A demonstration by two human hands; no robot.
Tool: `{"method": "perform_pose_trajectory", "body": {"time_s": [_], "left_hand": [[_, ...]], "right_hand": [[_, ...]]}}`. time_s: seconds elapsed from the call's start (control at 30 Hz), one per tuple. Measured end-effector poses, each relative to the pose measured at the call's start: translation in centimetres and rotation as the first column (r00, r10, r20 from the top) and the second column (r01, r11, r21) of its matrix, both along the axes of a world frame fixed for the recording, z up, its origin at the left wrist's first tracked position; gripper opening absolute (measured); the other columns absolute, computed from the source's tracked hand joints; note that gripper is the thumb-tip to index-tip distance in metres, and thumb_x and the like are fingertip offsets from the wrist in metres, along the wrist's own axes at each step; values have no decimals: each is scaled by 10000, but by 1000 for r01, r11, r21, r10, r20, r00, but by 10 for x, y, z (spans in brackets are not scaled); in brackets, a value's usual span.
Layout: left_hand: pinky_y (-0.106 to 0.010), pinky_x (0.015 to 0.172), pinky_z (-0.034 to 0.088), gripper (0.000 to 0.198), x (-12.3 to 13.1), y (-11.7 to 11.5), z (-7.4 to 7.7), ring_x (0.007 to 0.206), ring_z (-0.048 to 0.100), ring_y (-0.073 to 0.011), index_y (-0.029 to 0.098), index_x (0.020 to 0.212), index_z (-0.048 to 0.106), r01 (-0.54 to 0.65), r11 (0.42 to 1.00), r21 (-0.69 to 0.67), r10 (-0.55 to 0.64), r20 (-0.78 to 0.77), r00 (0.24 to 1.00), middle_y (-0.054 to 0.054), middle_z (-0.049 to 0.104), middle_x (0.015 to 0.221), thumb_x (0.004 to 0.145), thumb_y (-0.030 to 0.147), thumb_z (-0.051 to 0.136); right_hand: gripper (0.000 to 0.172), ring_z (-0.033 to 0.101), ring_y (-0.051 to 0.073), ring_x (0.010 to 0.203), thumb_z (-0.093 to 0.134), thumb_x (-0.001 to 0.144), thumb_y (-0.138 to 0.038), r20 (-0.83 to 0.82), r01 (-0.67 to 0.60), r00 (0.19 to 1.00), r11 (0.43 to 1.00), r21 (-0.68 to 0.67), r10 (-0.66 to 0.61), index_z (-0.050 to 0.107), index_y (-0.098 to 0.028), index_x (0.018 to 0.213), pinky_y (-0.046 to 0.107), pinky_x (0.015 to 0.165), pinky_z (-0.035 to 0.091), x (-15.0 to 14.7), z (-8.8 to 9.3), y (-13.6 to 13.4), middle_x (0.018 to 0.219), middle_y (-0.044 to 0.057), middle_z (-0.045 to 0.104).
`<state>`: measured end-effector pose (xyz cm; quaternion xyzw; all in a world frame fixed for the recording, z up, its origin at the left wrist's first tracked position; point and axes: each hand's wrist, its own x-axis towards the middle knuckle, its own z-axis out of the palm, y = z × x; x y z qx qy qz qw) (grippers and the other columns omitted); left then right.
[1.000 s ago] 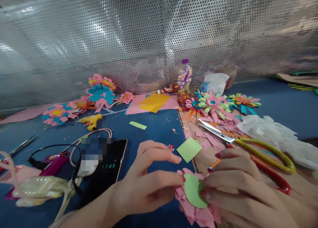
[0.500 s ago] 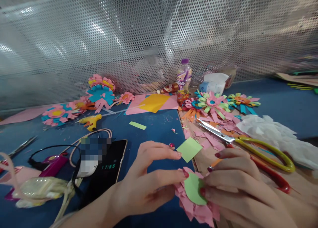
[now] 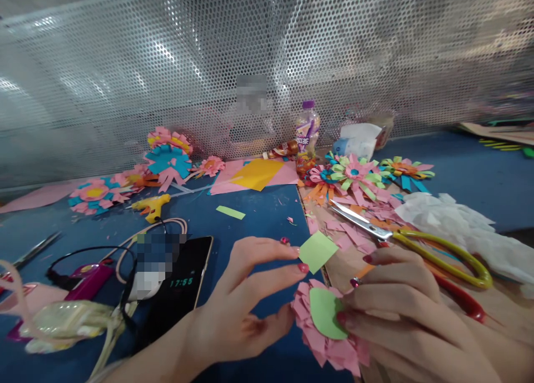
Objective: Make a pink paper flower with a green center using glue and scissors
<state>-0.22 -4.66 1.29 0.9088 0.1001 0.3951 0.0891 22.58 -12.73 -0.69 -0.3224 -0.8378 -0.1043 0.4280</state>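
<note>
My right hand (image 3: 404, 311) is closed on a pink fringed paper flower (image 3: 321, 347). Its fingertips press the right edge of a light green paper circle (image 3: 327, 314) on the flower's middle. My left hand (image 3: 250, 294) is open, its two upper fingers stretched out above the flower. The lower digit reaches the flower's left edge; whether it grips there is hard to make out. By the left fingertips lies a light green paper square (image 3: 319, 251). Yellow-handled scissors (image 3: 387, 234) lie open-bladed beyond my right hand, over pink paper scraps (image 3: 350, 235).
A yellow glue gun (image 3: 154, 205), a phone (image 3: 179, 283) and cables lie on the left. Finished paper flowers (image 3: 169, 159) (image 3: 354, 172) stand at the back, beside a purple-capped bottle (image 3: 307, 130). Crumpled white tissue (image 3: 454, 222) is on the right, before a perforated metal screen (image 3: 208, 66).
A left finger has lifted off the green circle and moved up toward the green square. My right hand keeps its hold on the flower.
</note>
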Motion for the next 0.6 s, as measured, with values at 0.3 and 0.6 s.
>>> {"method": "perform_pose_trajectory", "body": {"time_s": [0.3,0.6], "left_hand": [[-351,860,474,459,0,-1,-2,1064,504,-212,169,1127,500,-68,998,-13,68,7,998,-112,517,1135,702,5,560],[-381,872,478,488,0,-1,-8,1080,506,-219,186,1199,461,-152,959,-239,185,123,975,-110,510,1149,751,-6,467]], "right_hand": [[211,544,156,963,522,850,-106,-29,25,999,999,-23,-25,643,-199,994,365,975,341,1,-2,-1,960,-11,646],[209,537,167,941,522,842,-104,61,11,998,998,61,-14,638,-180,998,374,901,389,6,1,4,928,5,642]]}}
